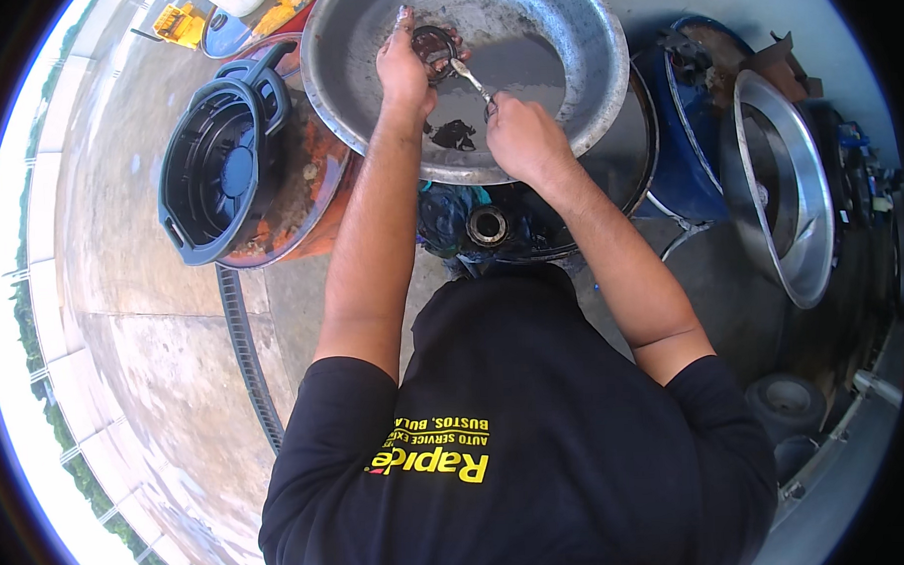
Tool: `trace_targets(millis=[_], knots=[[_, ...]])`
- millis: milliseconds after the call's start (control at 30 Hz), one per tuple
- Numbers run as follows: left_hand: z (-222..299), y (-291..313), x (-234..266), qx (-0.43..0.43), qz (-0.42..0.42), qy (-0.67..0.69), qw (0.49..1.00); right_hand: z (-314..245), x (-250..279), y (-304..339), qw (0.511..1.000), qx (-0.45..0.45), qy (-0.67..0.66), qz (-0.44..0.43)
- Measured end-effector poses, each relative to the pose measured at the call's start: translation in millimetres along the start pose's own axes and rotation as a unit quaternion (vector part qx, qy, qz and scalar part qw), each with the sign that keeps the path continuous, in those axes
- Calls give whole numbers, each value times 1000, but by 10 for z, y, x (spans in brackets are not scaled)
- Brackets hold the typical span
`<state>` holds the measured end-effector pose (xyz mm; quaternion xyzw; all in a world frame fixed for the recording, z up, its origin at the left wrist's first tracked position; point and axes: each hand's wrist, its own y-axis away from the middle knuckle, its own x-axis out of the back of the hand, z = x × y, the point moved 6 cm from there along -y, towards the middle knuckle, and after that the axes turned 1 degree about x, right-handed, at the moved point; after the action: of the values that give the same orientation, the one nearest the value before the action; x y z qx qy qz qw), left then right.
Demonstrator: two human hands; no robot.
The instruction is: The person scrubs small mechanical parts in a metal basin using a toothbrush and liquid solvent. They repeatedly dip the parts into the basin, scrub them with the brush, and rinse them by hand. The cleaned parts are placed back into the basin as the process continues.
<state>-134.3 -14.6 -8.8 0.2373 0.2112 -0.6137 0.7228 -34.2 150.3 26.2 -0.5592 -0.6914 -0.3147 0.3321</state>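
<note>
Over a wide metal basin (593,53), my left hand (403,73) is closed around a dark, oily, ring-shaped part (434,46). Black grime marks the fingers of that hand. From the right, my right hand (529,140) grips a slim brush-like tool (468,75) with a pale head, its tip touching or close to the round part. What kind of part it is cannot be made out. Thin dark liquid (524,76) covers the basin's floor, and a black patch (454,135) shows near its front edge.
The basin rests on a drum (646,146). A black drain pan (175,178) lies on an orange drum (319,192) at left. Blue-black plastic and a round opening (487,225) are just before me. At right stand a blue drum (690,125) and a tilted metal basin (813,215).
</note>
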Motion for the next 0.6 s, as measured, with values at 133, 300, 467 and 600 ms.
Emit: trace_targets(millis=[133,300,467,600], knots=[[-53,-43,131,-28,-3,-12,1000,-3,-69,-7,999,9,0,-36],[0,-88,310,21,17,20,999,511,283,-598,990,-65,126,-5],[26,14,184,73,-7,117,990,1092,-13,-833,946,-86,271,-153],[47,-15,221,82,-17,146,986,882,81,-735,986,-63,116,-102]])
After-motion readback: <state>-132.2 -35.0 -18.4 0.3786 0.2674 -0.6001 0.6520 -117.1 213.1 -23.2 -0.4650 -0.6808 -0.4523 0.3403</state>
